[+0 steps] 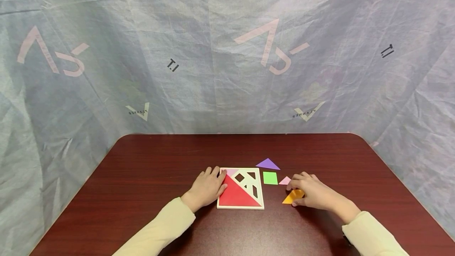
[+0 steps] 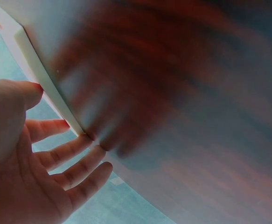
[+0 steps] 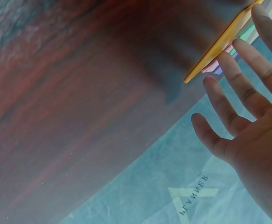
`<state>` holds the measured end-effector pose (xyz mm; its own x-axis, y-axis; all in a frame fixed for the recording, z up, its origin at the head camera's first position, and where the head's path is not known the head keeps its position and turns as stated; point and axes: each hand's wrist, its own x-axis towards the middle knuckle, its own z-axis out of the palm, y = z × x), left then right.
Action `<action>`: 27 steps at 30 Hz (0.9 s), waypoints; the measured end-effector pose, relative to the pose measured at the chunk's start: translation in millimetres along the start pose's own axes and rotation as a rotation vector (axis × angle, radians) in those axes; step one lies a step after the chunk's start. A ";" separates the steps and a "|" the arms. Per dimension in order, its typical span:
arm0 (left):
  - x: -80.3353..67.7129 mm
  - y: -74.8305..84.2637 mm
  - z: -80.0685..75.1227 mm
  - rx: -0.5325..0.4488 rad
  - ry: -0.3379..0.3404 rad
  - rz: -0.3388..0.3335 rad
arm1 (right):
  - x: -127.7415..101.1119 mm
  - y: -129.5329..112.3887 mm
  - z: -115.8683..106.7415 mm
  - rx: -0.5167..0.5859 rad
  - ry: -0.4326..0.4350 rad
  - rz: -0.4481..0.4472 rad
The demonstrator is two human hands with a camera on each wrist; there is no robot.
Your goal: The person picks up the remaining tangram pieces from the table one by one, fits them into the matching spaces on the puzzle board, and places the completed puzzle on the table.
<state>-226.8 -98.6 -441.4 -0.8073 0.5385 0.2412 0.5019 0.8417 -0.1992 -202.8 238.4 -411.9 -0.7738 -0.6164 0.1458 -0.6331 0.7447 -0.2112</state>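
A white tangram board [image 1: 262, 196] lies on the table, with a large red area [image 1: 236, 195] and a pink piece [image 1: 231, 172] in it. My left hand [image 1: 207, 188] rests at the board's left side, thumb and fingertips touching its edge; in the left wrist view its fingers reach along the white rim [image 2: 38, 65]. To the right of the board, my right hand [image 1: 314, 192] pinches a flat orange tangram piece [image 1: 292, 196] between thumb and fingers. That hand covers part of the piece. In the right wrist view the orange piece [image 3: 224, 42] appears nearly edge-on.
Beyond the board's right side lie a purple triangle [image 1: 268, 164], a green square [image 1: 270, 177] and a small pink triangle [image 1: 285, 180]. Several dark holes show in the board's uncovered part. Grey printed cloth [image 1: 213, 90] hangs behind the dark red wooden table [image 1: 160, 153].
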 end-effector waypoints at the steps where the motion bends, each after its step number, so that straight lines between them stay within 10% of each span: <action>1: 0.0 0.0 0.2 -0.001 -0.001 0.000 | -0.1 0.0 -0.4 -0.001 -0.004 0.001; 27: 0.9 -0.5 1.3 0.002 -0.012 0.002 | 1.4 3.0 -3.3 -0.013 -0.039 0.053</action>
<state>-228.2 -98.6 -442.4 -0.8101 0.5398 0.2289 0.5030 0.8404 -0.2019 -205.9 240.6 -409.2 -0.8051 -0.5852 0.0968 -0.5915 0.7799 -0.2049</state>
